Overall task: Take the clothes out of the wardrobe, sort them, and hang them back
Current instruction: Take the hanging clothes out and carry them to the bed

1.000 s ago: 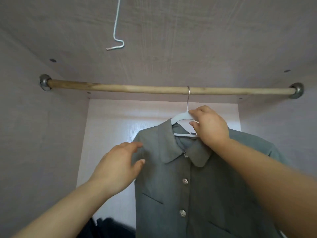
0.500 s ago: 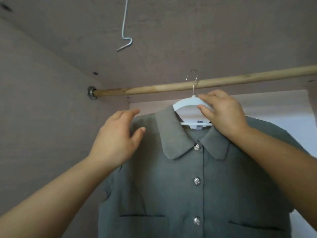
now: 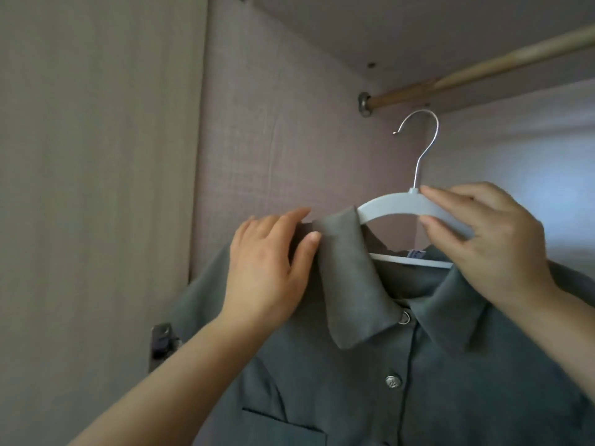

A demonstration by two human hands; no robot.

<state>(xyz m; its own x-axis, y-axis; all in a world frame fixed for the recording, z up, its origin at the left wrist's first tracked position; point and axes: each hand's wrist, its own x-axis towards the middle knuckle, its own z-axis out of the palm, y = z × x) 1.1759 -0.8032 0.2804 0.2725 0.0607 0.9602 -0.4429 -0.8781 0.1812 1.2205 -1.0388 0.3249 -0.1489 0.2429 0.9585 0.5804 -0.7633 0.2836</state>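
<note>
My right hand [image 3: 489, 239] pinches the white hanger [image 3: 392, 206] beside its metal hook [image 3: 421, 140] — thumb beneath, fingers on top. My left hand [image 3: 267, 268] grips the shoulder of the grey shirt [image 3: 354, 365], which hangs on the hanger — hook clear below the wooden rod [image 3: 483, 72].

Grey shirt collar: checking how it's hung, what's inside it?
Inside the collar of the grey shirt, a white hanger shows: curved top, lower bar, beside a blue label. Fabric covers its ends; the right hand pinching it hides part.
</note>
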